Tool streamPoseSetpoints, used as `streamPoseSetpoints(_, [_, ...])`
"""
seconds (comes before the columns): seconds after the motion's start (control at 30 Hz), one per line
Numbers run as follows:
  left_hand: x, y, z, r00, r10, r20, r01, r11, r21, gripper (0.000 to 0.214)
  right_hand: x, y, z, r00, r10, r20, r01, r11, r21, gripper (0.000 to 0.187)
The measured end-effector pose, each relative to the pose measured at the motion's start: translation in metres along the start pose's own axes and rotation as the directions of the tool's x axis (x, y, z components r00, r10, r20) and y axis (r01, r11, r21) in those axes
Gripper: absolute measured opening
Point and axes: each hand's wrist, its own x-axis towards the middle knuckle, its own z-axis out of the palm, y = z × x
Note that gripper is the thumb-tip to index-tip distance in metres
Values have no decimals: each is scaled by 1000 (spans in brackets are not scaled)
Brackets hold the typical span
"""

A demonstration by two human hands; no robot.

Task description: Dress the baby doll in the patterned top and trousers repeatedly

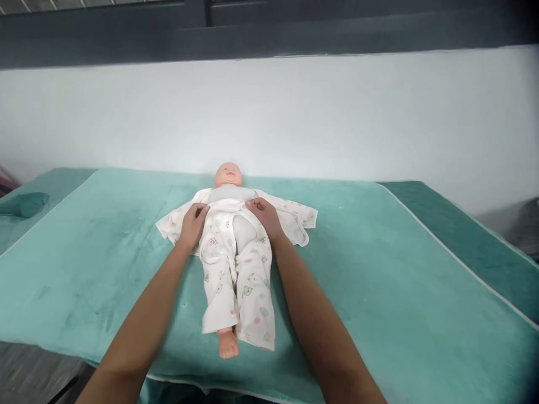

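A baby doll (228, 174) lies on its back on a teal blanket (379, 269), head toward the wall. It wears white printed trousers (252, 280); one bare foot (228, 343) sticks out at the bottom. A white printed top (295, 216) lies spread open under its torso. My left hand (192, 224) grips the trousers' waistband at the doll's left side as I see it, fingers curled. My right hand (264, 217) pinches the waistband on the other side.
The blanket covers a wide table that ends at a white wall (295, 112). A darker green cover (463, 224) shows at the right edge. A dark teal cushion (25, 203) lies at the far left.
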Motion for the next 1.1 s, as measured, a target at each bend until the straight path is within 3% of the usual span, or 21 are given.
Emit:
streamPoseSetpoints(0.17, [-9, -10, -3, 996, 65, -64, -50, 974, 220, 27, -15, -4, -21, 988, -62, 144, 62, 998, 3, 26])
streamPoseSetpoints(0.27, [-8, -15, -6, 999, 13, -31, -4, 966, 260, 26, -21, -5, -35, 956, -44, 291, 33, 999, 43, 29])
streamPoseSetpoints(0.4, [-6, -20, -12, 997, -69, 41, 60, 978, 199, 21, -23, -4, -42, 902, 93, 420, -112, 994, 20, 31])
streamPoseSetpoints(0.5, [-5, -21, -19, 983, -127, 134, 110, 986, 122, 19, -24, -5, -42, 875, 138, 464, -156, 988, 0, 31])
streamPoseSetpoints(0.63, [-2, -23, -27, 905, -250, 343, 283, 958, -51, 22, -26, -9, -43, 842, 175, 511, -189, 982, -26, 31])
streamPoseSetpoints(0.73, [-1, -23, -30, 862, -275, 426, 367, 918, -150, 26, -28, -9, -42, 851, 154, 502, -168, 986, -17, 29])
streamPoseSetpoints(0.87, [-2, -19, -31, 845, -301, 442, 422, 883, -206, 31, -30, -7, -33, 893, 87, 442, -117, 992, 39, 24])
streamPoseSetpoints(1.0, [-3, -10, -33, 848, -319, 423, 415, 896, -156, 31, -29, -7, -18, 966, 37, 256, -51, 998, 47, 27])
streamPoseSetpoints(1.1, [-5, -7, -34, 834, -317, 450, 422, 894, -153, 29, -27, -5, -10, 993, 9, 118, -14, 999, 38, 35])
